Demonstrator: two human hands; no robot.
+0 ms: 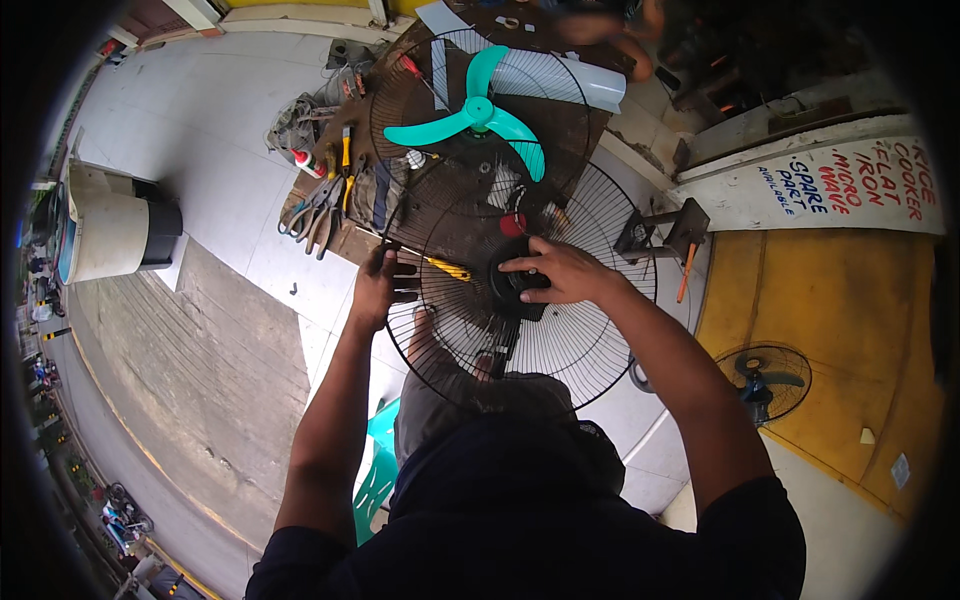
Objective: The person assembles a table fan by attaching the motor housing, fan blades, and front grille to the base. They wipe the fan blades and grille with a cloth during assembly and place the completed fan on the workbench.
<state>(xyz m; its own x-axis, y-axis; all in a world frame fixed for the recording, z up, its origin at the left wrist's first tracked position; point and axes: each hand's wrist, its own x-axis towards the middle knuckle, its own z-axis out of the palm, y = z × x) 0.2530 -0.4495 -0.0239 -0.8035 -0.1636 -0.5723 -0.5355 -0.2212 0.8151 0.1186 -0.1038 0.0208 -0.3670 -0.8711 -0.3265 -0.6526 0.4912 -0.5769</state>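
A round black wire fan guard (590, 350) stands in front of me, above my lap and the near edge of the table. My left hand (376, 287) grips its left rim, fingers hooked over the wires. At the guard's middle is a dark round fan hub (512, 280). My right hand (565, 272) holds this hub, thumb and fingers spread around its edge. Beyond it, a teal three-bladed fan blade (480, 112) lies over a second wire guard (374, 100) on the table. A small red round part (513, 223) sits just past the hub.
Pliers (318, 215), a yellow-handled tool (347, 148) and a white glue bottle (308, 162) lie at the table's left. A metal bracket (680, 230) juts out at right. Another person's arm (615, 40) is at the far side. A teal stool (375, 480) stands beneath me.
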